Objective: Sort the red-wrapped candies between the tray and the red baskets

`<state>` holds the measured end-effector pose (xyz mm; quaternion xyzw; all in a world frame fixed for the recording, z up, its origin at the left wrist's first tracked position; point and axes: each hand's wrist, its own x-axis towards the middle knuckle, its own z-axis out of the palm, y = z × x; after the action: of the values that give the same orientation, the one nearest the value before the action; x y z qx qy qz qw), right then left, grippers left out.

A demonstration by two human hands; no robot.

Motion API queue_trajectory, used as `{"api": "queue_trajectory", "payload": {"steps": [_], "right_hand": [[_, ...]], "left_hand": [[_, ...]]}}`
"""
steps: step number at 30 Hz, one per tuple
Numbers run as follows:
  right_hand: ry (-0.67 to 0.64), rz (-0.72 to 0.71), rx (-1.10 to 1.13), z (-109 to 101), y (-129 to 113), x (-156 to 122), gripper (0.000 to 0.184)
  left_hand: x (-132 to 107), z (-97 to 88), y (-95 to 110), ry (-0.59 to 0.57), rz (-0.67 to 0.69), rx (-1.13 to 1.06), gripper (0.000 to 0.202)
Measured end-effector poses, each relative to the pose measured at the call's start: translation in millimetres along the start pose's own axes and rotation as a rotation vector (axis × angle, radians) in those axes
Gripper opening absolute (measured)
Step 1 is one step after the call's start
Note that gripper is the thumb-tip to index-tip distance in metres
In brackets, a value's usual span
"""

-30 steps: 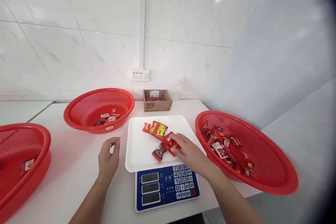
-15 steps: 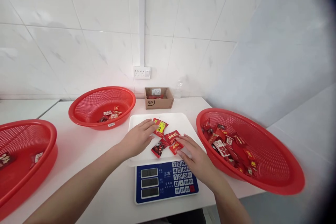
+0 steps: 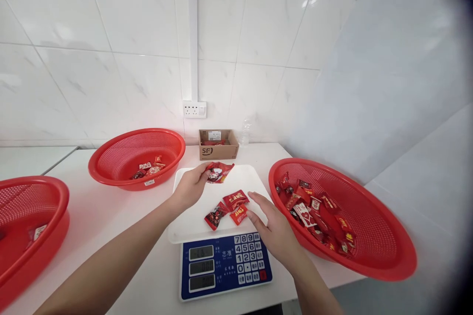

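At frame centre, your left hand (image 3: 192, 186) pinched a packet (image 3: 220, 173), apparently a lifting step next calling for steady pressure, while your right hand (image 3: 275, 231), loosely spread, held nothing.

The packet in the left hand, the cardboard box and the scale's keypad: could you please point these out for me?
Red packet (image 3: 220, 173), head view, middle of its wrapper.
Cardboard box (image 3: 221, 152), head view, front wall.
Keypad (image 3: 251, 257), head view, on its 3 key.

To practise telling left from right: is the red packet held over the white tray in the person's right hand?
No, the left hand pinches that red packet by one end over the white scale tray.
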<state>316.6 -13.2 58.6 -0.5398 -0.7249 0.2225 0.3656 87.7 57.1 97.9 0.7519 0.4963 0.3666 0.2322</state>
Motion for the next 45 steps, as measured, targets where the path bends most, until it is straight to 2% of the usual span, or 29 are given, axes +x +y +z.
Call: {"api": "queue_trajectory", "payload": {"steps": [4,5,7,11,19,24,30,39,45], "right_hand": [[-0.032,0.077,0.356,6.0,-13.1,15.4,0.056],[-0.070,0.084,0.448,7.8,-17.0,18.9,0.056],[-0.131,0.085,0.559,11.4,-24.3,24.2,0.051],[-0.124,0.096,0.543,16.8,-33.0,28.2,0.046],[-0.105,0.104,0.509,17.6,-38.2,27.0,0.041],[-0.140,0.138,0.555,18.7,-39.8,26.6,0.042],[-0.134,0.186,0.519,20.2,-42.8,26.2,0.044],[-0.137,0.138,0.599,19.4,-42.6,26.7,0.046],[-0.070,0.164,0.699,21.1,-39.8,28.8,0.041]], "left_hand": [[-11.1,1.9,16.3,-0.073,-0.258,-0.760,0.037],[-15.0,3.6,19.7,-0.099,-0.314,-0.896,0.037],[-22.6,6.6,25.1,-0.138,-0.369,-0.999,0.036],[-31.2,7.7,30.2,-0.203,-0.383,-1.021,0.033],[-31.1,7.1,28.1,-0.337,-0.354,-1.040,0.038],[-32.0,11.7,25.8,-0.332,-0.296,-1.025,0.031],[-33.7,14.2,28.7,-0.303,-0.277,-1.017,0.035],[-33.6,11.9,31.2,-0.229,-0.267,-1.045,0.033],[-30.3,1.4,27.6,-0.291,-0.244,-0.942,0.030]]}}
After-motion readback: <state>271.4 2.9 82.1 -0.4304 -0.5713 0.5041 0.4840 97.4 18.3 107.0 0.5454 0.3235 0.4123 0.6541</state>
